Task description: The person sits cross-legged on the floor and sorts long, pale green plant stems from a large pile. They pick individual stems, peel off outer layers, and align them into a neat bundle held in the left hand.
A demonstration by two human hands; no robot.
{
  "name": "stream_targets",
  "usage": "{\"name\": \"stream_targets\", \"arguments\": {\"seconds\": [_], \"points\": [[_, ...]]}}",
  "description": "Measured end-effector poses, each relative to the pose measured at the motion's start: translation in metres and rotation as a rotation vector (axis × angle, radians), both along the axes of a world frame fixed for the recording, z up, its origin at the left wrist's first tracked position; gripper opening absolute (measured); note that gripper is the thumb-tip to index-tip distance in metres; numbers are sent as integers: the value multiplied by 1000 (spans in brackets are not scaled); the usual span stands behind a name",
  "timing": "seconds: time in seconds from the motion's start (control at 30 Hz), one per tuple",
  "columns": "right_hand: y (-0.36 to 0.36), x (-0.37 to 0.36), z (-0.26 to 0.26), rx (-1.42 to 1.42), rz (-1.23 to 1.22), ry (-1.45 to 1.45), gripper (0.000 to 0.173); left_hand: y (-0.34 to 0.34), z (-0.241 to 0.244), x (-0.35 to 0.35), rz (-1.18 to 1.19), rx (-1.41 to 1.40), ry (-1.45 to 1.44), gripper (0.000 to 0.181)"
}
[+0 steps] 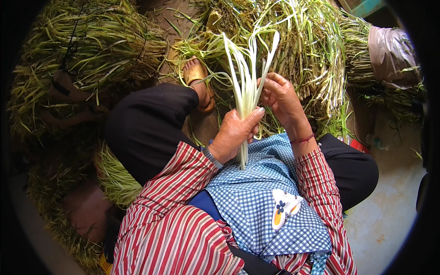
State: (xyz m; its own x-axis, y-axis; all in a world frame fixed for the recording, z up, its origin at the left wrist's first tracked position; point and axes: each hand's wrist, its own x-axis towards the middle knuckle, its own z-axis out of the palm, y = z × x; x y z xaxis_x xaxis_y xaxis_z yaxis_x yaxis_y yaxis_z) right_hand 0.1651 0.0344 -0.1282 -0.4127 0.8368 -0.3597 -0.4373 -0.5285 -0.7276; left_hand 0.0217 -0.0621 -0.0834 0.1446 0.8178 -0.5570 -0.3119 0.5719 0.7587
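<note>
My left hand is closed around a bunch of long pale leafy stalks, thumb across the front. The stalks stand nearly upright, white to pale green, with their leaves fanning out at the top. Their lower ends come out below my fist, over the blue checked apron on my lap. My right hand is at the bunch's right edge with its fingers curled. Its fingertips are partly hidden, so I cannot tell whether they pinch a stalk.
Large heaps of green and dry stalks lie at the left and ahead. A stalk bundle at the right is wrapped in plastic sheeting. Paler greens lie beside my left knee. My sandalled foot is in front.
</note>
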Motion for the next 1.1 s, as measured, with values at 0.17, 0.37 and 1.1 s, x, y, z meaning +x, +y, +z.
{"name": "stream_targets", "arguments": {"seconds": [0.17,0.37,1.1], "points": [[-24,8,-1,-121,-97,188,11,1,-2,-4,66,8,-71,27],[-44,23,15,1,170,203,12,2,0,-6,53,19,-155,30],[-80,36,48,309,951,-100,12,51,20,-42,358,147,-103,17]]}}
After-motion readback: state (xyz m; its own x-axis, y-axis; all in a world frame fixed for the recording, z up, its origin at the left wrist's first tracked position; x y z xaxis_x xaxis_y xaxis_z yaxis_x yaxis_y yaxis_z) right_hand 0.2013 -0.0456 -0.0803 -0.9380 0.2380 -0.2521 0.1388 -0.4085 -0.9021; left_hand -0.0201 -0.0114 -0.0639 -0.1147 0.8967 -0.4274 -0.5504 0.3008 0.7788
